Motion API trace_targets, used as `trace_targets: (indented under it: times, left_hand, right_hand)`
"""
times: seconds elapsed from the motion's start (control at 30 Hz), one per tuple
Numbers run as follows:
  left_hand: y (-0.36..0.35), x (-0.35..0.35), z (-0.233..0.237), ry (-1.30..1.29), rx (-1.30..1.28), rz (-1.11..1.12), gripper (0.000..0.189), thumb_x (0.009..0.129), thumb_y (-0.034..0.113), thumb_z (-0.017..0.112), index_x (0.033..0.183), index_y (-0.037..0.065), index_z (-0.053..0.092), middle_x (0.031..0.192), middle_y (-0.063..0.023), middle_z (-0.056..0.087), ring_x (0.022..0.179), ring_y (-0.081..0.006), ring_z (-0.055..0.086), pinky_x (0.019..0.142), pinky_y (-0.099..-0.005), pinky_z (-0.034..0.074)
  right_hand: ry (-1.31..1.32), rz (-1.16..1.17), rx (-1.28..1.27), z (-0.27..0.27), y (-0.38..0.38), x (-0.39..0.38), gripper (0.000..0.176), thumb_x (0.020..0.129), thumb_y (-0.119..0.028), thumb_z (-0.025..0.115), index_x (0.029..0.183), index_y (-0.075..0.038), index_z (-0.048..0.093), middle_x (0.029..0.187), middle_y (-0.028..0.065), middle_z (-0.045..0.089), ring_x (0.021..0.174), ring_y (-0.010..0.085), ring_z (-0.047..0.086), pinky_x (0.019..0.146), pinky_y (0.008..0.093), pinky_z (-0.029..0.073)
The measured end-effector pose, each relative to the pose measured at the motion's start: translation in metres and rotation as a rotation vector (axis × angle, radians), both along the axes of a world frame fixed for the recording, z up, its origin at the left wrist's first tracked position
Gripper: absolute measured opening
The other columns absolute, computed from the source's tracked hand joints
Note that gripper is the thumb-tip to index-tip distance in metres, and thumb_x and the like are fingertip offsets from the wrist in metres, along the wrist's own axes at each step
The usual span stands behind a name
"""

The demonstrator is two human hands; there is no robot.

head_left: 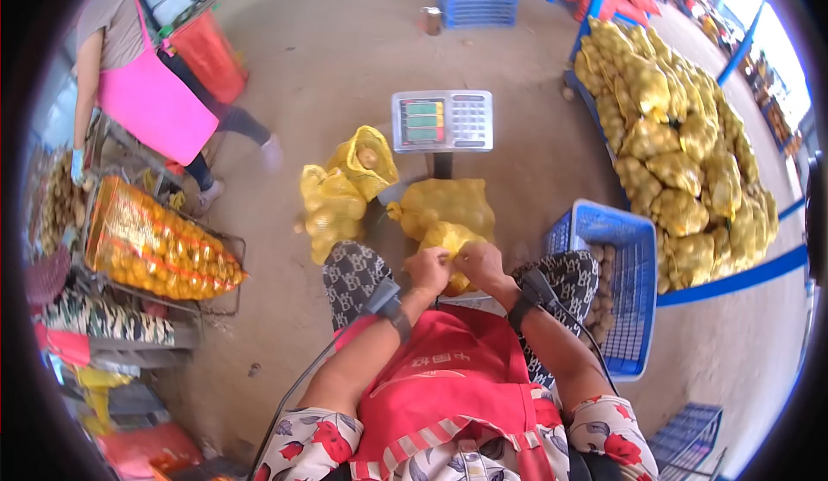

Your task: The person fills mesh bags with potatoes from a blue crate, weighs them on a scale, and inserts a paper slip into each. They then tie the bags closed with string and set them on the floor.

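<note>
Both my hands meet at the neck of a yellow mesh bag (450, 236) between my knees. My left hand (429, 271) has its fingers closed on the bag's gathered top, and my right hand (479, 265) pinches it from the other side. Just beyond lies a full, tied yellow mesh bag (444, 204). To its left stand an open yellow bag (364, 163) with round produce inside and another filled yellow bag (330, 213). A scale display (442, 121) faces me from behind the bags.
At right, a blue crate (634, 291) holds potatoes, beside a large stack of filled yellow bags (681, 149). A person in a pink apron (155, 106) stands at left near an orange mesh sack (164, 244). A blue crate (476, 8) supports a yellow one.
</note>
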State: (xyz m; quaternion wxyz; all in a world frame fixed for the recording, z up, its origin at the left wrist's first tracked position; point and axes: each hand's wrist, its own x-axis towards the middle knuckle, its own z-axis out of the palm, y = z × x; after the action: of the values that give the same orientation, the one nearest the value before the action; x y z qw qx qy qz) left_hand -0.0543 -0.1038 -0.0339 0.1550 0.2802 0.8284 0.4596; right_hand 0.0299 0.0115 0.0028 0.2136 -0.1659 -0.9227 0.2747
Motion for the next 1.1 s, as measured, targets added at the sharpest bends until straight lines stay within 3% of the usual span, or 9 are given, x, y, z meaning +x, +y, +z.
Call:
trace_targets:
  times: [0.03, 0.13, 0.23, 0.37, 0.53, 0.7, 0.9, 1.03, 1.1]
  left_hand:
    - [-0.001, 0.002, 0.000, -0.002, 0.014, 0.022, 0.031, 0.064, 0.012, 0.070, 0.092, 0.002, 0.064, 0.085, -0.0161, 0.066, 0.073, -0.0240, 0.065, 0.064, -0.0317, 0.050]
    - [-0.004, 0.008, 0.002, 0.268, -0.071, 0.006, 0.021, 0.062, 0.011, 0.068, 0.080, 0.004, 0.061, 0.076, -0.0146, 0.064, 0.075, -0.0289, 0.062, 0.067, -0.0368, 0.048]
    - [-0.018, 0.008, -0.013, 0.011, -0.117, 0.058, 0.023, 0.062, 0.008, 0.071, 0.084, 0.003, 0.062, 0.072, -0.0111, 0.064, 0.066, -0.0202, 0.062, 0.064, -0.0321, 0.049]
    - [-0.008, 0.007, -0.003, -0.489, 0.144, 0.074, 0.028, 0.066, -0.005, 0.062, 0.094, -0.002, 0.058, 0.081, -0.0063, 0.062, 0.071, -0.0119, 0.058, 0.063, -0.0274, 0.048]
    - [-0.006, 0.002, 0.002, -0.609, 0.193, 0.042, 0.027, 0.071, -0.002, 0.066, 0.096, -0.004, 0.057, 0.085, -0.0082, 0.063, 0.073, -0.0116, 0.058, 0.063, -0.0251, 0.049]
    - [-0.009, 0.008, 0.014, -0.657, 0.281, 0.060, 0.031, 0.070, -0.002, 0.068, 0.098, -0.003, 0.056, 0.084, -0.0084, 0.063, 0.072, -0.0113, 0.059, 0.065, -0.0246, 0.049]
    - [-0.009, 0.007, -0.007, -0.458, 0.226, 0.000, 0.034, 0.066, 0.002, 0.071, 0.096, -0.004, 0.057, 0.081, -0.0089, 0.065, 0.070, -0.0109, 0.060, 0.063, -0.0256, 0.050]
    - [-0.017, 0.011, 0.026, -0.397, 0.124, 0.000, 0.030, 0.065, 0.008, 0.069, 0.090, -0.004, 0.058, 0.078, -0.0119, 0.064, 0.070, -0.0162, 0.060, 0.063, -0.0280, 0.048]
    - [-0.019, 0.014, 0.012, -0.153, 0.092, -0.020, 0.027, 0.065, 0.008, 0.066, 0.089, -0.003, 0.057, 0.078, -0.0157, 0.063, 0.072, -0.0259, 0.061, 0.065, -0.0340, 0.048]
  right_hand:
    - [-0.002, 0.022, 0.014, 0.003, 0.002, -0.004, 0.018, 0.072, -0.020, 0.061, 0.061, -0.005, 0.059, 0.059, 0.0086, 0.057, 0.051, 0.0274, 0.056, 0.047, 0.0391, 0.042]
    - [-0.076, -0.154, -1.663, 0.025, 0.011, -0.009, 0.017, 0.078, -0.010, 0.055, 0.062, -0.006, 0.055, 0.055, 0.0010, 0.047, 0.047, 0.0077, 0.042, 0.037, 0.0228, 0.028]
    - [0.269, 0.006, -1.721, 0.092, 0.011, -0.009, 0.014, 0.079, -0.011, 0.055, 0.067, -0.004, 0.056, 0.057, 0.0017, 0.050, 0.047, 0.0080, 0.043, 0.039, 0.0231, 0.031]
    - [0.109, -0.102, -0.642, 0.081, 0.026, -0.007, 0.018, 0.078, -0.014, 0.062, 0.080, 0.003, 0.063, 0.066, 0.0040, 0.059, 0.058, 0.0086, 0.052, 0.053, 0.0220, 0.042]
    - [-0.340, -0.084, -0.176, 0.052, -0.005, 0.013, 0.032, 0.071, -0.036, 0.069, 0.074, -0.004, 0.067, 0.064, 0.0145, 0.062, 0.062, 0.0303, 0.061, 0.057, 0.0388, 0.046]
    - [-0.193, -0.192, -0.099, 0.013, -0.010, 0.014, 0.029, 0.072, -0.031, 0.064, 0.072, -0.002, 0.064, 0.059, 0.0159, 0.057, 0.058, 0.0270, 0.060, 0.055, 0.0374, 0.046]
    - [-0.006, -0.270, -1.352, 0.043, -0.005, 0.004, 0.016, 0.079, -0.016, 0.057, 0.074, -0.002, 0.063, 0.069, 0.0005, 0.057, 0.058, 0.0108, 0.051, 0.051, 0.0253, 0.040]
    - [0.079, 0.305, -0.679, 0.062, -0.023, 0.022, 0.016, 0.079, -0.008, 0.061, 0.093, -0.001, 0.059, 0.080, 0.0097, 0.061, 0.072, 0.0215, 0.060, 0.068, 0.0325, 0.049]
    - [0.017, 0.063, -1.117, 0.076, -0.020, 0.021, 0.011, 0.083, -0.012, 0.056, 0.085, -0.001, 0.058, 0.075, 0.0061, 0.057, 0.067, 0.0156, 0.057, 0.064, 0.0286, 0.049]
